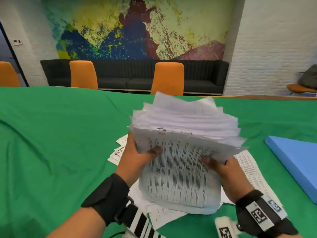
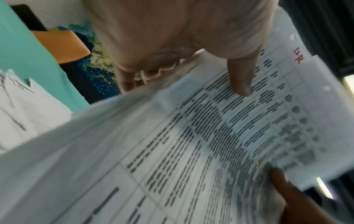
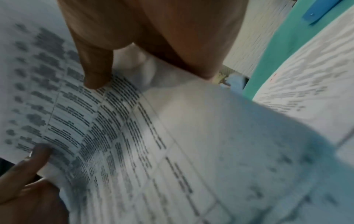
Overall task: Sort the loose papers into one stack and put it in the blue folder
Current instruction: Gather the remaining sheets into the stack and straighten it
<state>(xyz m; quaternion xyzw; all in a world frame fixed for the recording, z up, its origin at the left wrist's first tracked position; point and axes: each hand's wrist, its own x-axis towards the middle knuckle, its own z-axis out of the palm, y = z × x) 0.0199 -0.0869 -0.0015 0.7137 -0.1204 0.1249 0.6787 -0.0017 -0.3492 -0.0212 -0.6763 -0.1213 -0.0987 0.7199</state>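
A thick, uneven stack of printed papers (image 1: 181, 152) stands on its lower edge on the green table, tilted toward me, its top fanned out. My left hand (image 1: 137, 158) grips its left side, thumb on the front sheet and fingers behind. My right hand (image 1: 221, 166) grips the right side the same way. The left wrist view shows my left hand (image 2: 191, 72) with thumb pressed on the printed sheet (image 2: 191, 144). In the right wrist view my right hand (image 3: 143, 60) pinches the sheet (image 3: 153, 136). The blue folder (image 1: 296, 162) lies shut at the right.
Loose sheets lie on the green tablecloth (image 1: 51, 143): some left of the stack (image 1: 118, 152), some under it (image 1: 163, 215), one to the right (image 1: 252, 170). Orange chairs (image 1: 169, 78) and a dark sofa (image 1: 137, 74) stand beyond the table's far edge.
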